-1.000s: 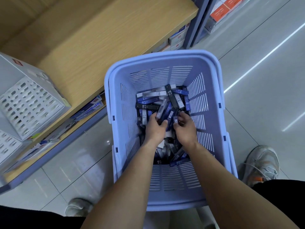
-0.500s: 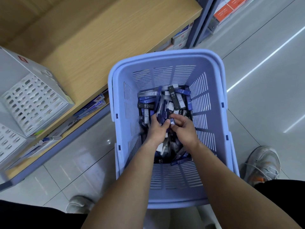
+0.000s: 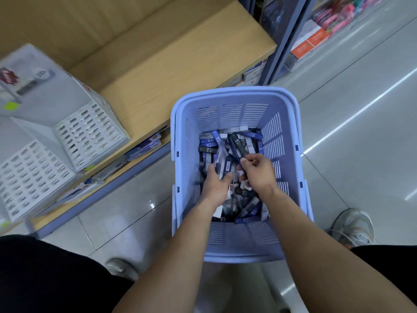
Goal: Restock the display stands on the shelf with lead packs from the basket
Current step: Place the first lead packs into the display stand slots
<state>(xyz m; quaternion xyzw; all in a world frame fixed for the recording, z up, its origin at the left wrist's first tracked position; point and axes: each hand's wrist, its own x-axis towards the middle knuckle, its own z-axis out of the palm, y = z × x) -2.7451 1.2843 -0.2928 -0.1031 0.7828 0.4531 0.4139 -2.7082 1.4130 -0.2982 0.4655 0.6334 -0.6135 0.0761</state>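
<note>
A pale blue plastic basket [image 3: 291, 123] stands on the floor in front of me, holding a heap of slim black, blue and white lead packs [image 3: 237, 141]. Both hands are down inside it. My left hand [image 3: 215, 185] grips a small bunch of packs that stick up between its thumb and fingers. Just to its right, my right hand [image 3: 259, 171] pinches a black pack at its fingertips. Two white slotted display stands [image 3: 88, 132] sit on the wooden shelf [image 3: 180, 55] to the left, angled toward me.
Flat blue packets lie under the shelf edge [image 3: 146, 143]. A grey shelf upright [image 3: 282, 41] rises behind the basket, with orange boxes [image 3: 309, 42] beyond it. Glossy tiled floor [image 3: 361, 132] stretches to the right. My shoes [image 3: 352, 227] flank the basket.
The view has swung right and down, so the basket and stands sit further right. My right hand has lifted from the heap and now pinches a black pack; my left hand keeps its bunch.
</note>
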